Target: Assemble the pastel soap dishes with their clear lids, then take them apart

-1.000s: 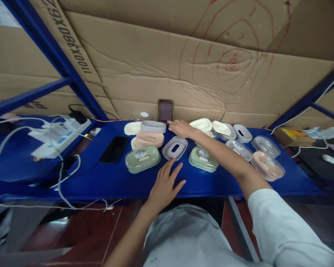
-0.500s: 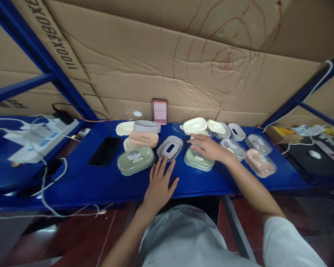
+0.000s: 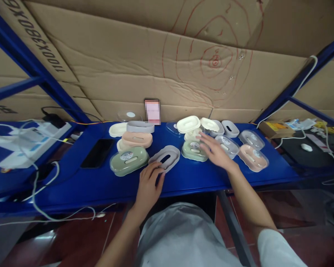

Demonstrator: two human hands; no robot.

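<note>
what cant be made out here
All in the head view:
Upright phone: screen pixelated.
Near-left end of the nearest gray tray: behind the left hand.
Right side of the right green box: partly behind the right hand; contact unclear.
Label print on the left green box: too small.
Left forearm: cut by bottom edge.

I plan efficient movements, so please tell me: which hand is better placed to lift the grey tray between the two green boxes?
Probably the left hand: it is at the near edge of the grey tray. The right hand is farther away, at the green box on the right.
</note>
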